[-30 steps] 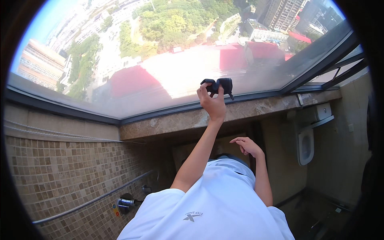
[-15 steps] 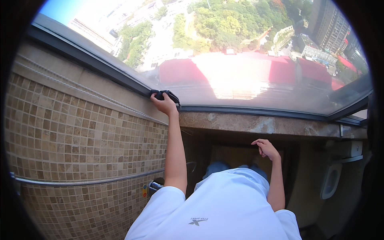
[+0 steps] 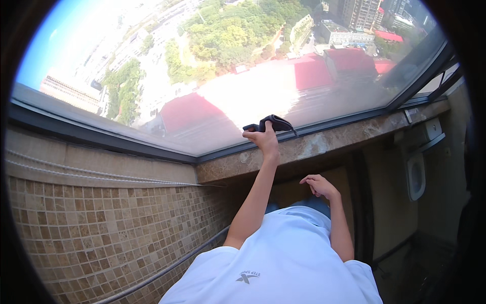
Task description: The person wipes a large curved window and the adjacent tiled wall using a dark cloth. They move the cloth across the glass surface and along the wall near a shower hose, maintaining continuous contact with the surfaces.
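Observation:
My left hand (image 3: 265, 143) is reached forward to the window and closed on a dark folded cloth (image 3: 278, 123). That cloth lies at the lower edge of the window glass (image 3: 200, 120), against the dark metal frame (image 3: 341, 124) just above the brown marble sill (image 3: 357, 136). Part of the cloth is hidden behind my fingers. My right hand (image 3: 322, 186) hangs in front of my body below the sill, holding nothing, with the index finger stretched out and the others loosely bent.
On the left is a brown mosaic-tiled wall (image 3: 101, 228) with thin white cords (image 3: 101, 171) along its top. A metal hose (image 3: 162, 273) crosses low beside my left arm. A white toilet (image 3: 416, 175) stands at the right. Beyond the glass, trees and buildings lie far below.
My left hand has moved right along the bottom of the window with the cloth, away from the left corner. The view has turned to the right. My right hand keeps much the same pose.

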Action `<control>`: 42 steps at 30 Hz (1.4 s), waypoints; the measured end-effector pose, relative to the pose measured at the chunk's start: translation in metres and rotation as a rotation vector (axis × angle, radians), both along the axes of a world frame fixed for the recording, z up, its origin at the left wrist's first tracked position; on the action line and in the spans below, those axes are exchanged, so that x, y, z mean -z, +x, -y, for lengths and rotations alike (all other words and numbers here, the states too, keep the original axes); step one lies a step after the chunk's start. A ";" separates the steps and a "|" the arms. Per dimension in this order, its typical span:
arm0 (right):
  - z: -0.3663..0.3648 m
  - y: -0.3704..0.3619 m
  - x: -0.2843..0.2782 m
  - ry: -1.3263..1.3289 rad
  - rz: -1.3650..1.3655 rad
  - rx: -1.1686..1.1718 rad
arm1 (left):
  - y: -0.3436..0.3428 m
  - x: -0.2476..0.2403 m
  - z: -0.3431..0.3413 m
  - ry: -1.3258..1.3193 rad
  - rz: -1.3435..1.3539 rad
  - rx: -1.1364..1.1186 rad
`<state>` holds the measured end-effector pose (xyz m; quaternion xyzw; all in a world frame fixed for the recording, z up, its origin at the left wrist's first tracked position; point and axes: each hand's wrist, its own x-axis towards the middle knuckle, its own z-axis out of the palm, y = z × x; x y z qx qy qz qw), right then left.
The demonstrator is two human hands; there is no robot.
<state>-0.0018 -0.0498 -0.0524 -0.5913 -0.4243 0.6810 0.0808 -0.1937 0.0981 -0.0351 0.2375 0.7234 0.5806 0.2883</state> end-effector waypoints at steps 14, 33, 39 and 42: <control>0.021 0.166 0.015 -0.031 -0.063 0.368 | 0.189 0.017 -0.036 0.147 0.807 0.134; -0.110 -0.017 0.002 0.157 -0.177 -0.353 | -0.227 -0.053 0.020 0.146 -0.554 -0.621; -0.087 0.030 0.009 0.070 -0.077 -0.197 | -0.064 -0.001 0.013 0.349 -0.897 -0.104; -0.073 0.064 0.013 0.072 -0.031 -0.020 | 0.062 -0.043 -0.002 0.547 -1.122 0.269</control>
